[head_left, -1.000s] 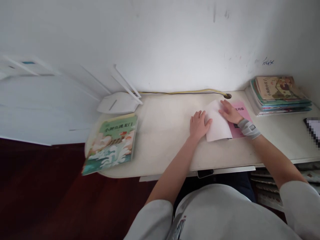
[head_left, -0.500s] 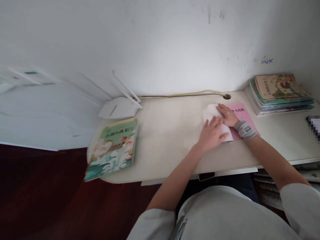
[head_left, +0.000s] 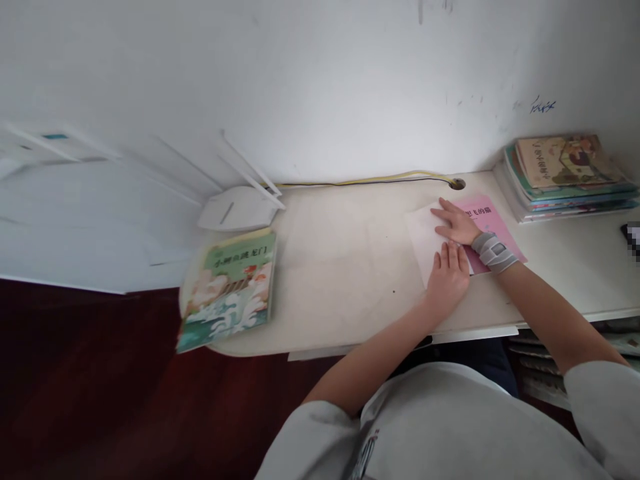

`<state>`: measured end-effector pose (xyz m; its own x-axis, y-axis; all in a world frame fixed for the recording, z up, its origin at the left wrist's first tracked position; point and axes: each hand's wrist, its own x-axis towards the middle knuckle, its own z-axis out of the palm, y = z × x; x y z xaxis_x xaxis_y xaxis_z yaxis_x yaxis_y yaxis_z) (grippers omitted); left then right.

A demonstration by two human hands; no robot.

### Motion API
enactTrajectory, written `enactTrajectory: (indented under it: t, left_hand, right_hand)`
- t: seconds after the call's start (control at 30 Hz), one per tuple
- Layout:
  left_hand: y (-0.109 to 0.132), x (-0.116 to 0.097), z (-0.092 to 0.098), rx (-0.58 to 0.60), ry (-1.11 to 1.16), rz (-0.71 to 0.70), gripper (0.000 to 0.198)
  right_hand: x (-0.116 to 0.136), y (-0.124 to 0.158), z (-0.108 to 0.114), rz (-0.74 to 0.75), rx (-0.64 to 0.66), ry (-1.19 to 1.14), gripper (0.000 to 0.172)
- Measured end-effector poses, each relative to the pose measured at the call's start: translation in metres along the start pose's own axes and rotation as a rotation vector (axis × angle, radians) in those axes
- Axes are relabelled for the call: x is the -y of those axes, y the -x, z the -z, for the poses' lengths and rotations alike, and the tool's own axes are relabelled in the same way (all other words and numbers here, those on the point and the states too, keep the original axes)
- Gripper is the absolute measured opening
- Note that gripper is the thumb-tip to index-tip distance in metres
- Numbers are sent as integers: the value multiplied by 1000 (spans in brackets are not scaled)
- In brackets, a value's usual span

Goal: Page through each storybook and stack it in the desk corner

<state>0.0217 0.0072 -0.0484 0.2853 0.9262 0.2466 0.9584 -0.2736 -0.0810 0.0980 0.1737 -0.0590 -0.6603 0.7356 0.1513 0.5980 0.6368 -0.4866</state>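
Observation:
A white sheet of paper (head_left: pixel 421 233) lies flat on the desk, its right side against a pink booklet (head_left: pixel 493 217) with dark Chinese characters on the cover. Whether the sheet is loose or part of the booklet I cannot tell. My right hand (head_left: pixel 456 223), with a grey band at the wrist, rests palm down with fingers spread across the border of the two. Just below it, my left hand (head_left: pixel 449 275) presses flat on the sheet's lower right part, fingers stretched out. The hands hide the middle of the border.
A green picture book (head_left: pixel 230 287) overhangs the desk's left end, in front of a white router (head_left: pixel 237 208). A stack of books (head_left: pixel 565 177) stands at the right by the wall. Yellow and black cables (head_left: pixel 360 181) run along the back to a round hole (head_left: pixel 457 185).
The white sheet, raised and bent before, now lies flat and spread out. My left hand has come down and right onto its lower part. My right hand stays near the border.

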Motion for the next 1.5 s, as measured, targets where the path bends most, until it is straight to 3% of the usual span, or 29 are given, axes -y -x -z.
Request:
enactTrajectory:
  t: [0.07,0.33,0.6,0.73,0.97,1.03,1.1,1.2,1.23,1.33,1.43,1.5]
  left_hand:
    - [3,1,0,1,1,3,45]
    - [14,10,1,-14,-33,13,45]
    - [17,10,-2,85,-4,23,47]
    - [21,17,0,111,-14,43,47]
    - [28,14,6,145,53,70,50]
    - [32,26,8,139,151,72,53]
    - [38,52,9,65,288,139,56]
    - [50,107,10,-163,515,474,54]
    - [53,124,11,-185,601,600,56]
    - [59,159,15,-5,820,822,58]
    - [57,167,21,188,933,784,28]
    - [52,165,27,196,985,749,12]
  right_hand:
    - [0,2,1,18,21,18,55]
    - [7,7,1,65,15,101,73]
    - [15,6,0,40,121,231,82]
    - [17,8,5,67,188,208,81]
    - [26,10,-3,127,239,374,85]
    - [27,10,-7,120,215,377,83]
    - [26,11,-10,113,170,356,81]
    - [24,12,-13,114,107,321,81]
    - [24,12,-13,105,91,311,81]
    - [22,12,-13,63,48,264,84]
    - [20,13,-13,35,-30,210,85]
    - [22,15,-13,5,-81,203,85]
